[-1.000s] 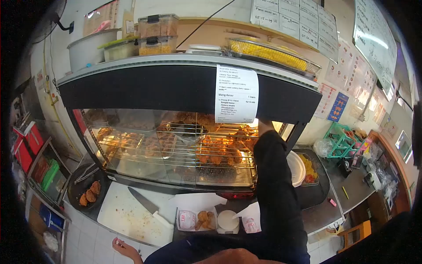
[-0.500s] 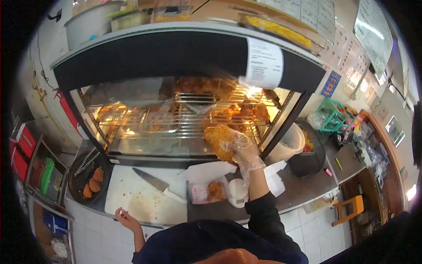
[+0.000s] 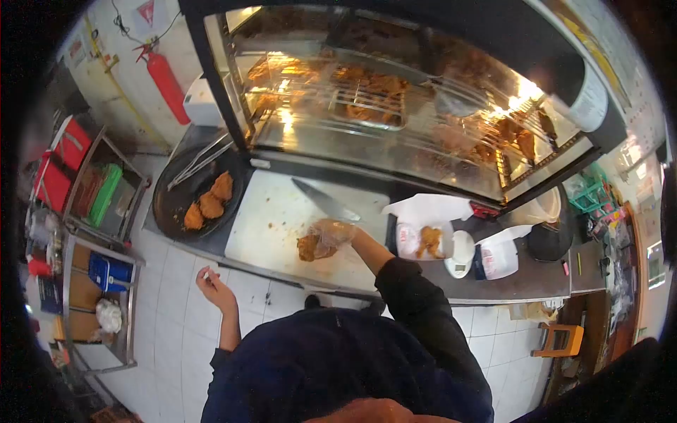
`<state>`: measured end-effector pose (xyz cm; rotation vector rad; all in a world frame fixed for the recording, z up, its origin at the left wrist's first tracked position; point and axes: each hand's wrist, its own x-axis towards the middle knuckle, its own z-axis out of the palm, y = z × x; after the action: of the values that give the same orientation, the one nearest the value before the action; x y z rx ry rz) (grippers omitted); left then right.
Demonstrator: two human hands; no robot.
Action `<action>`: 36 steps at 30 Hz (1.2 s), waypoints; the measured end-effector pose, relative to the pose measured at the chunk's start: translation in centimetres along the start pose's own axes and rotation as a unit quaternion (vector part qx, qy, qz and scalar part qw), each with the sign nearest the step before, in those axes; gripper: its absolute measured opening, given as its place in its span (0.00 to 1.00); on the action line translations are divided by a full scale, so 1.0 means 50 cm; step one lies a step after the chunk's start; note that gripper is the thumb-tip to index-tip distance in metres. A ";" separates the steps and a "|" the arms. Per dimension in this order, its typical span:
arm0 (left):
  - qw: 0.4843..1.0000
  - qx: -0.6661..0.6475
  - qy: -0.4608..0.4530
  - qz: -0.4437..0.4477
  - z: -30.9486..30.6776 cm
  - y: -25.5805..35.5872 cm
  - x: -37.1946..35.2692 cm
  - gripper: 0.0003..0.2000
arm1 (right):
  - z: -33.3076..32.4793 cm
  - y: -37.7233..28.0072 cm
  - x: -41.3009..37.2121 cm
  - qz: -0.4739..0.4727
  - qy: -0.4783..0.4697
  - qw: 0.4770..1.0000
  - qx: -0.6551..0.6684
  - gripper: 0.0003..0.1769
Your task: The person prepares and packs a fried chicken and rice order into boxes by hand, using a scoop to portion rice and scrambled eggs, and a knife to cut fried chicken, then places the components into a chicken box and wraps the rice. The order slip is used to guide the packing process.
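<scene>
My right hand (image 3: 333,235), in a clear plastic glove, is closed on a piece of fried chicken (image 3: 307,248). It holds the chicken on or just over the white cutting board (image 3: 257,233); contact is hard to judge. Behind that hand lies a knife (image 3: 314,196) on the board, its handle partly covered by the glove. My left hand (image 3: 214,287) is bare, in front of the counter over the floor, with loosely bent fingers slightly apart and nothing visible in them.
Left of the board, a black pan (image 3: 166,204) holds fried pieces and tongs (image 3: 201,161). To the right are an open lined box with chicken (image 3: 430,241), a white scale (image 3: 460,255) and another open box (image 3: 499,257). A heated glass cabinet (image 3: 367,158) stands behind the board.
My right hand has brought the chicken piece from in front of the heated cabinet down and left to the cutting board. My left hand stays low, and the view has turned leftward.
</scene>
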<state>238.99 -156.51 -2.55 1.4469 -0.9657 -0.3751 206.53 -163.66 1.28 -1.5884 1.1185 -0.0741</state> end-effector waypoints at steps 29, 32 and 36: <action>0.783 0.020 -0.471 0.406 0.493 0.194 0.078 0.09 | 0.144 -0.044 -0.114 0.176 0.369 0.913 -0.008 0.18; 0.761 0.079 -0.539 0.353 0.528 0.149 0.080 0.10 | 0.183 -0.004 -0.062 0.126 0.366 0.910 -0.149 0.10; 0.744 0.154 -0.605 0.238 0.548 0.096 0.075 0.11 | 0.206 0.000 -0.020 0.155 0.385 0.885 -0.211 0.11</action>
<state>219.45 -176.59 -1.03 1.0525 -2.4923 -0.8277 211.96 -155.47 -1.95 -1.7824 2.1167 -0.2829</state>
